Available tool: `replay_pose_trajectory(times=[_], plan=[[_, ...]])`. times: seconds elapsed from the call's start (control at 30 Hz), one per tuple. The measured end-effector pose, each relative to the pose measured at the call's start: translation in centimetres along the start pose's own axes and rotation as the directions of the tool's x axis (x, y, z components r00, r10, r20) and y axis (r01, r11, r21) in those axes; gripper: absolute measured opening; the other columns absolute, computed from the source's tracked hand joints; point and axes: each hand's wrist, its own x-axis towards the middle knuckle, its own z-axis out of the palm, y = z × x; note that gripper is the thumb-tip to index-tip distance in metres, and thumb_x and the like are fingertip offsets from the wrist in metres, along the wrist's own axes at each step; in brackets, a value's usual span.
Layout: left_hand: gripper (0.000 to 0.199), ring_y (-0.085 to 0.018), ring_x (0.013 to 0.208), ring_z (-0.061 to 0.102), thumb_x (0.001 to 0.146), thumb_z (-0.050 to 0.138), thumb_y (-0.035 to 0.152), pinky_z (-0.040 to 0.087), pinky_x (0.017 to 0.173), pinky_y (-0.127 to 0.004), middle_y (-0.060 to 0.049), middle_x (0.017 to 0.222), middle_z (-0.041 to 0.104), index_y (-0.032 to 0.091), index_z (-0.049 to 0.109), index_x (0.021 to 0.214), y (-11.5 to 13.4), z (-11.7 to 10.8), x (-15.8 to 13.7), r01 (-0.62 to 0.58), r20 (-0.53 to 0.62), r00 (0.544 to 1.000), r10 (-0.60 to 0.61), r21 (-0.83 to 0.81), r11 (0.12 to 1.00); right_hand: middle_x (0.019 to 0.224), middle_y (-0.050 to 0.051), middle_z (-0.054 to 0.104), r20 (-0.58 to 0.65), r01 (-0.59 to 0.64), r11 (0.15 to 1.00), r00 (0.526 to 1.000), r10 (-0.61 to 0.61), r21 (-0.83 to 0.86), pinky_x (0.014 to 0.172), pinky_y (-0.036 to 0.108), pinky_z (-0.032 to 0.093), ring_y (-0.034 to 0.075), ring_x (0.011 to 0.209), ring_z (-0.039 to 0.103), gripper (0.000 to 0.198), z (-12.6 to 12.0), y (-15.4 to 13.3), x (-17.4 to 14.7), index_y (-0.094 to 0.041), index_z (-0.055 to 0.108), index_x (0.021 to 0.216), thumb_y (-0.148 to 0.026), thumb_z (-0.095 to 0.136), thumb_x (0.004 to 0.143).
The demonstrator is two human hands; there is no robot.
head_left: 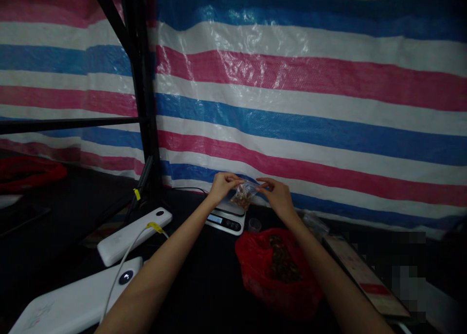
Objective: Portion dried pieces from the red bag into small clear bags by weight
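Both of my hands hold a small clear plastic bag (pixel 243 196) by its top corners. Brown pieces lie in its lower part. The fingers of my left hand (pixel 223 184) pinch the left corner, and those of my right hand (pixel 276 194) pinch the right one. The bag hangs over a white digital scale (pixel 239 228) with a lit display; whether it touches the plate I cannot tell. Nearer to me, below my right hand, an open red plastic bag (pixel 251 270) contains many dark brown pieces. A small clear cup (pixel 254 224) stands between the scale and the red bag.
Two white power-bank-like devices (pixel 134 236) lie at left, with a white cable (pixel 122 266) across them. To the right are clear plastic bags (pixel 316 223) and a flat printed box (pixel 365 270). A black metal frame (pixel 140 81) stands before the striped tarp (pixel 292 105).
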Motion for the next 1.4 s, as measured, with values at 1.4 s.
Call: replay_pose_trajectory(times=[1.4], plan=[[0.031,-0.01,0.048,0.054,0.076,0.051,0.043,0.039,0.051,-0.019,-0.002,0.075,0.067,0.015,0.063,0.083,2.4,1.0,-0.7,-0.285,0.258,0.95,0.177,0.481,0.829,0.078,-0.001,0.067,0.188,0.022,0.997,0.982,-0.036,0.076,0.068,0.024,0.04,0.015,0.075,0.059,0.016,-1.9,0.5,-0.6,-0.022,0.067,0.077,-0.034,0.057,0.073]])
